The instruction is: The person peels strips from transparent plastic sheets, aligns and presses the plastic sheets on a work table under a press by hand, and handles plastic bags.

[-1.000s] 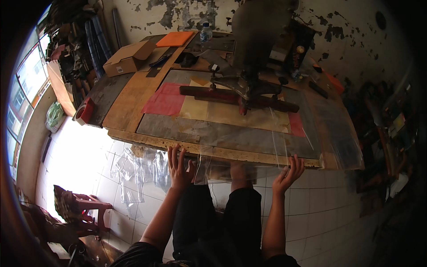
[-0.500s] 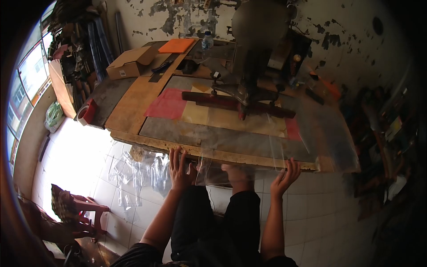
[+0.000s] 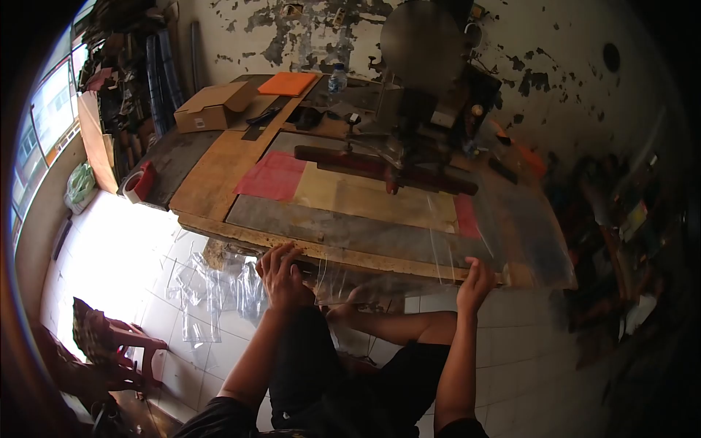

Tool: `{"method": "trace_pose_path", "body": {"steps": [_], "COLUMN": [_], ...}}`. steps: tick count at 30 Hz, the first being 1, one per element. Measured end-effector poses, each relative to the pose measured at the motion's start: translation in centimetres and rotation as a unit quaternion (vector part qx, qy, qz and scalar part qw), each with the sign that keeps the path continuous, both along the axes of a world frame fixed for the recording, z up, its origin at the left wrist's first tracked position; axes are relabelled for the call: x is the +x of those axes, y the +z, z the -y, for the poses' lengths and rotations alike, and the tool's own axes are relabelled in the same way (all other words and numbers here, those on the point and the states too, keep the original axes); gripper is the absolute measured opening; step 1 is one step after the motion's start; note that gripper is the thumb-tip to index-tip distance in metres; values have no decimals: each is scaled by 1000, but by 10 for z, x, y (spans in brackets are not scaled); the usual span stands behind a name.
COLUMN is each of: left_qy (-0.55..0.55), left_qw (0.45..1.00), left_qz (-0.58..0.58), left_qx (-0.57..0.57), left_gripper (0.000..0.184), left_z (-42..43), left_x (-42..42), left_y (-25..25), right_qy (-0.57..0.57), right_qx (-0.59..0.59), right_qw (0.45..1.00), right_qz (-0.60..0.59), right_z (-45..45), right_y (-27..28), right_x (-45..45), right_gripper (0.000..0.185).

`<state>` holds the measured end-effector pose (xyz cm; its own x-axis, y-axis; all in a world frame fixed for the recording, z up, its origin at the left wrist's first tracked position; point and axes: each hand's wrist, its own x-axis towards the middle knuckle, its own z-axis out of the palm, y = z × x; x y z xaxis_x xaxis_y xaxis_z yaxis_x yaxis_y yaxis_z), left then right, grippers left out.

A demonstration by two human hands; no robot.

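Note:
A clear plastic sheet [image 3: 380, 288] lies over the front of the worktable [image 3: 212, 230] and hangs past its edge. My left hand [image 3: 283, 279] rests at that edge near the sheet's left end, fingers bent and slightly apart. At the right, my right hand [image 3: 475, 285] closes its thumb and fingers on the sheet's front edge. Under the clear film show a pale yellow panel [image 3: 380, 197] and a red piece [image 3: 270, 175]. Above them stands a dark machine head with a long bar [image 3: 387, 169].
A cardboard box [image 3: 212, 108], an orange pad [image 3: 287, 83], a water bottle [image 3: 337, 78] and a red tape dispenser [image 3: 146, 179] sit on the table. Plastic scraps [image 3: 201, 292] hang or lie below its front. A red stool [image 3: 139, 343] stands at lower left.
My left hand has shifted slightly left and its fingers have bent. My right hand stays near the sheet's edge. One leg has swung across to a folded position under the table.

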<state>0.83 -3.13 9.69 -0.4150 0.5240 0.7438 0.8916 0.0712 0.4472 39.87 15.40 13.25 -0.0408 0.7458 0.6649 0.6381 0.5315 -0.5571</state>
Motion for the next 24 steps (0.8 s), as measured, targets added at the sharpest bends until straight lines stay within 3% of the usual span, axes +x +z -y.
{"method": "trace_pose_path", "body": {"steps": [1, 2, 4, 7, 9, 10, 12, 13, 15, 16, 17, 20, 21, 22, 24], "left_qy": [-6, 8, -16, -102, -153, -149, -118, -115, -93, -83, -81, -152, -193, -234, -260], "left_qw": [1000, 1000, 999, 991, 970, 970, 972, 973, 982, 985, 985, 975, 967, 953, 945], "left_qz": [4, -19, 7, 51, 88, 87, -15, -15, -36, -35, -35, -18, 54, 126, 131], "left_qx": [-26, -1, -30, -67, -170, -168, -203, -201, -162, -147, -148, -163, -156, -147, -147], "left_gripper": [26, 17, 16, 22, 32, 32, 41, 41, 47, 50, 50, 55, 58, 61, 58], "left_z": [-1, -8, -32, -83, -118, -133, -163, -166, -165, -166, -165, -154, -156, -155, -153], "left_x": [-6, -12, -30, -52, -61, -63, -65, -60, -48, -47, -49, -52, -52, -50, -48], "left_y": [14, 35, 55, 79, 89, 80, 63, 62, 56, 51, 55, 61, 63, 66, 72], "right_qy": [-6, 42, 64, 92, 40, 44, 50, 52, 150, 151, 225, 343, 387, 398, 413], "right_qx": [-49, -41, 5, -78, -213, -212, -325, -323, -240, -239, -253, -288, -303, -306, -281], "right_qw": [999, 998, 998, 990, 960, 960, 938, 939, 954, 954, 926, 855, 821, 813, 816], "right_qz": [-6, -18, 22, 72, 177, 177, 106, 108, -98, -98, -166, -261, -290, -297, -291], "right_z": [-11, -32, -62, -112, -139, -139, -139, -140, -136, -133, -129, -99, -89, -83, -78], "right_y": [13, 14, 22, 39, 42, 45, 52, 48, 29, 26, 26, 30, 34, 35, 32], "right_x": [-5, -8, -28, -50, -62, -70, -89, -93, -91, -87, -80, -64, -60, -56, -50], "right_gripper": [41, 40, 42, 44, 47, 47, 43, 43, 34, 34, 27, 19, 17, 19, 22]}}
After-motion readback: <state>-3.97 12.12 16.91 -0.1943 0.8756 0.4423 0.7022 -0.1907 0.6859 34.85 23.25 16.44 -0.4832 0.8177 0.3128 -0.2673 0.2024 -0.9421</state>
